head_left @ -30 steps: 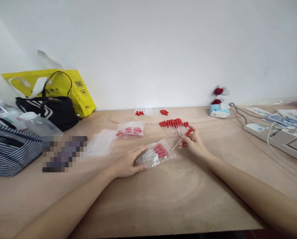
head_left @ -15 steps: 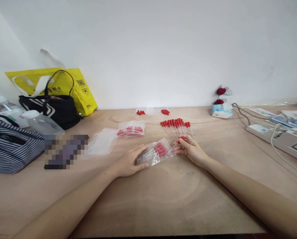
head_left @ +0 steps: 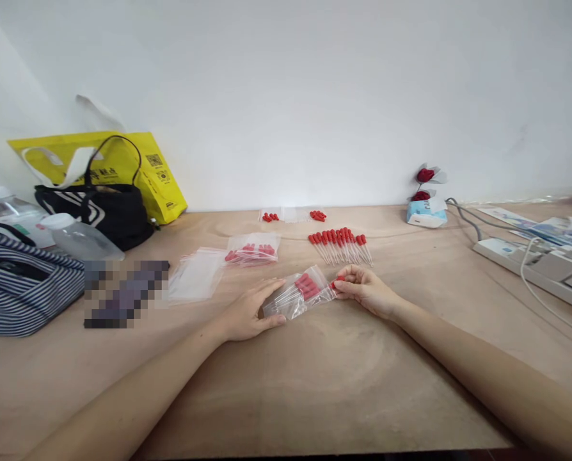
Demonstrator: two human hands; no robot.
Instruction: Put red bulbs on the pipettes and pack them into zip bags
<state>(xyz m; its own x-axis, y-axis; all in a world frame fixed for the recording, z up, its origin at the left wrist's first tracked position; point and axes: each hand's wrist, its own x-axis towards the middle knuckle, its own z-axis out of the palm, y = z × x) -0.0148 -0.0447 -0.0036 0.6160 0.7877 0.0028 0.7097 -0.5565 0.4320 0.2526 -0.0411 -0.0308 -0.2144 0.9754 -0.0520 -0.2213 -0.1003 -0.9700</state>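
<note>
A clear zip bag [head_left: 286, 301] lies at the middle of the table with several red-bulbed droppers [head_left: 308, 286] inside, their thin stems pointing left. My left hand [head_left: 252, 310] grips the bag's left end, thumb at the near side and fingers at the far side. At the bag's right-hand opening, my right hand [head_left: 365, 291] pinches one dropper [head_left: 336, 282] by its red bulb. The stem of that dropper reaches into the mouth of the bag, where plastic glare partly hides it. Behind my right hand, loose droppers [head_left: 341, 238] lie in a row, bulbs away from me.
Flat bags [head_left: 197, 274] and filled bags [head_left: 252, 250] lie left of centre. Two bags with red bulbs [head_left: 318, 216] rest by the wall. Handbags, a yellow bag [head_left: 164, 186], bottles and a blurred dark object [head_left: 132, 291] stand left; a power strip [head_left: 530, 262] and tissue pack [head_left: 427, 214] right.
My right hand has moved slightly left with the dropper, bringing its red bulb close to the bag's opening and its stem inside. My left hand and the bag have hardly moved.
</note>
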